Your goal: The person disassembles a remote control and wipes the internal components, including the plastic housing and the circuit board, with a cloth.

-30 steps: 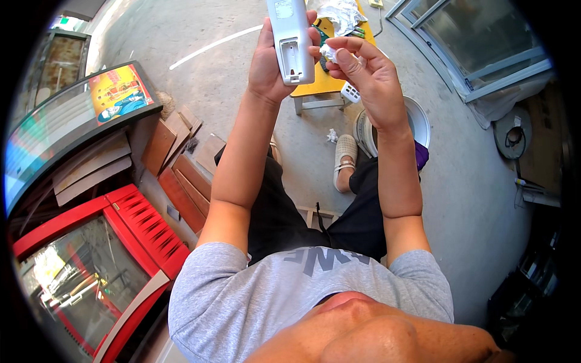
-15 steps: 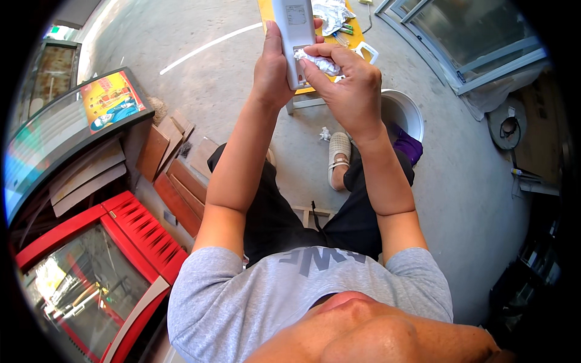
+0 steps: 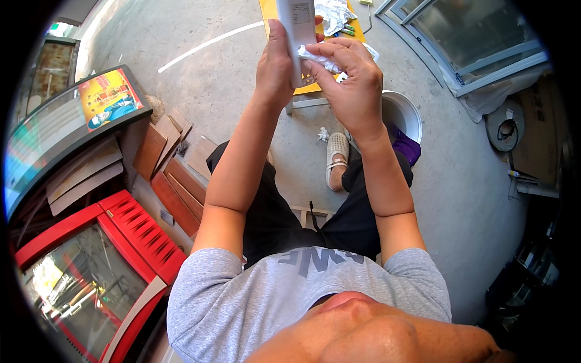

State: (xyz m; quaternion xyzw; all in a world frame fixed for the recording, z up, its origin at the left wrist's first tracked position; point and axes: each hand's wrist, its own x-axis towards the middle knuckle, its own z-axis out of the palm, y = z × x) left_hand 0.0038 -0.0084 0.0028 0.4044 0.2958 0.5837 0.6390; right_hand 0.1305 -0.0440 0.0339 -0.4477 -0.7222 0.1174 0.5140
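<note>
A white remote control [image 3: 295, 27] is gripped in my left hand [image 3: 273, 71], its back with a label turned partly toward me. It stands nearly upright in the view, and its upper end is cut off by the edge. My right hand [image 3: 356, 75] pinches a crumpled white tissue [image 3: 322, 59] between thumb and fingers. The tissue is pressed at the uncovered battery compartment near the remote's lower end. Beyond, on a yellow tabletop [image 3: 308, 89], lie more crumpled tissue [image 3: 333, 15] and green batteries [image 3: 348, 29].
Right of my legs stands a white bucket [image 3: 411, 112] with purple cloth [image 3: 407, 148] at its rim. A tissue scrap [image 3: 324, 133] lies by my shoe. Wooden boards [image 3: 181, 187] and a red-framed glass cabinet [image 3: 142, 236] are at left, a framed glass door [image 3: 472, 42] at upper right.
The remote has turned a little in my left hand, so its back shows narrower. My right hand has stayed at the compartment with the tissue, shifting only slightly.
</note>
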